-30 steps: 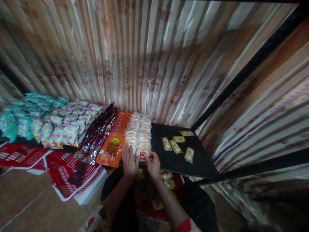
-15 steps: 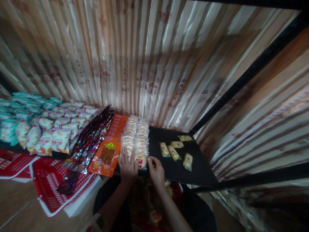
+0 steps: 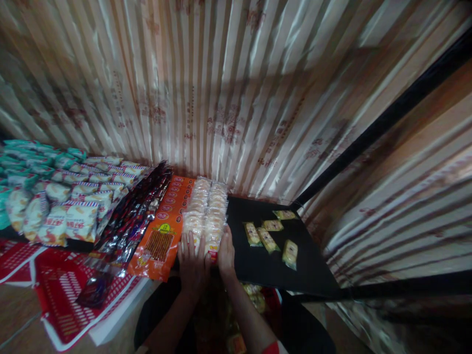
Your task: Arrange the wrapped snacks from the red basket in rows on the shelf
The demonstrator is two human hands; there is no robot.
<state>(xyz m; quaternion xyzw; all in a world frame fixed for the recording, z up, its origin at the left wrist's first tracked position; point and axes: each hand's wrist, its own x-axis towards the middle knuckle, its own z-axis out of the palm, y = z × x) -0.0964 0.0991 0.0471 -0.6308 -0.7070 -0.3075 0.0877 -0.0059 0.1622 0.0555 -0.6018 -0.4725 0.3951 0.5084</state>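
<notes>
Two rows of clear-wrapped round white crackers (image 3: 215, 211) stand on the black shelf (image 3: 258, 260). My left hand (image 3: 193, 265) lies with fingers stretched over the near end of the left row. Along the right side of the right row rests my right hand (image 3: 226, 253), its fingers straight and touching the packs. A red label on the nearest pack shows between the two hands. Left of the rows, touching them, is an orange snack bag (image 3: 158, 241) with brown sticks visible through its window.
Several small yellow packets (image 3: 271, 238) lie scattered on the shelf's right part. Dark shiny packets (image 3: 136, 206), white snack bags (image 3: 81, 219) and green bags (image 3: 33, 160) line the left. Red baskets (image 3: 66, 300) sit below. Pleated cloth (image 3: 221, 88) hangs behind; a black bar (image 3: 368, 123) slants right.
My right hand has moved forward and left, from the near corner to flat along the right row's side. My left hand stays on the left row. The view has shifted slightly.
</notes>
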